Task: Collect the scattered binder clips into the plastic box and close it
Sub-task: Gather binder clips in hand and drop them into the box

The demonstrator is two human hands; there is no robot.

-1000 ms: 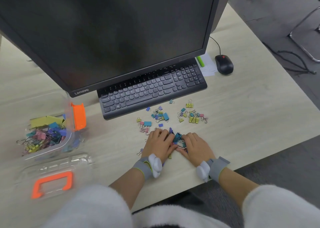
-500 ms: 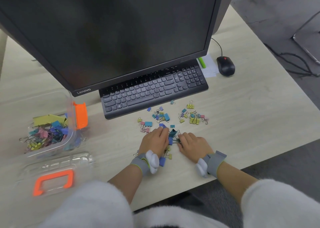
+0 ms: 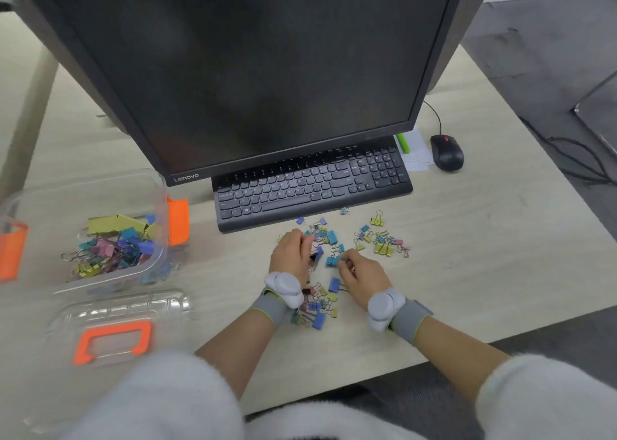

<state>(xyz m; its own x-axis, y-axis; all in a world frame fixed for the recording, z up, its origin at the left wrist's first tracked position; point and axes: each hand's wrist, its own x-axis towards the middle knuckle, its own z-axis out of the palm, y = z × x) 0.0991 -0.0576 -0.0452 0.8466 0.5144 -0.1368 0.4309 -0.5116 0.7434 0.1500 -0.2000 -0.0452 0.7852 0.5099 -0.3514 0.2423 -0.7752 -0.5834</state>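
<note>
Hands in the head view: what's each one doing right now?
Left hand: curled round small coloured metal binder clips.
Right hand: pinching a small teal metal binder clip.

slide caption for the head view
Left hand and right hand gather binder clips near an open plastic box.
</note>
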